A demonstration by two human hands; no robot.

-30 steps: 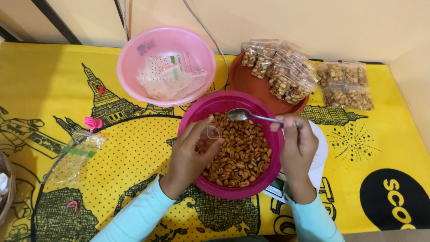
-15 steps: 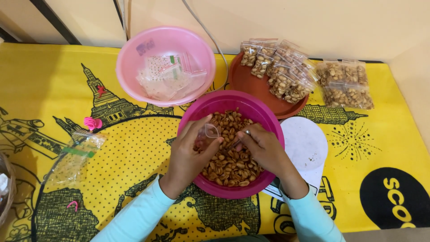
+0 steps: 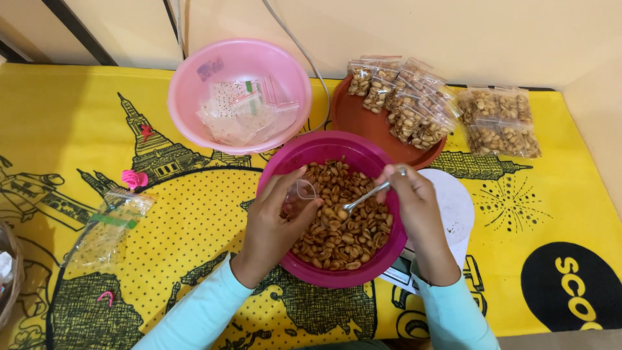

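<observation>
Two arms in light blue sleeves reach in from the near edge over a bench covered with a yellow cloth [image 3: 78,116] printed with landmarks. The left hand [image 3: 275,223] is curled around a small clear plastic bag [image 3: 299,196], holding it open and tilted over the magenta bowl [image 3: 337,277]. The right hand [image 3: 414,207] is closed on the handle of a metal spoon [image 3: 364,196], whose tip dips among the roasted nuts [image 3: 343,233] that fill this bowl (the bowl sits at the centre, just in front of the person). A white round scale [image 3: 457,207] lies partly under the right hand. To the left, an empty clear bag [image 3: 107,227] lies flat on the cloth. Farther back, a pink bowl [image 3: 194,84] holds a heap of empty clear bags [image 3: 246,113]. To its right a brown plate [image 3: 363,123] carries filled nut packets [image 3: 405,104], with more packets [image 3: 499,120] lying beside it on the cloth.
</observation>
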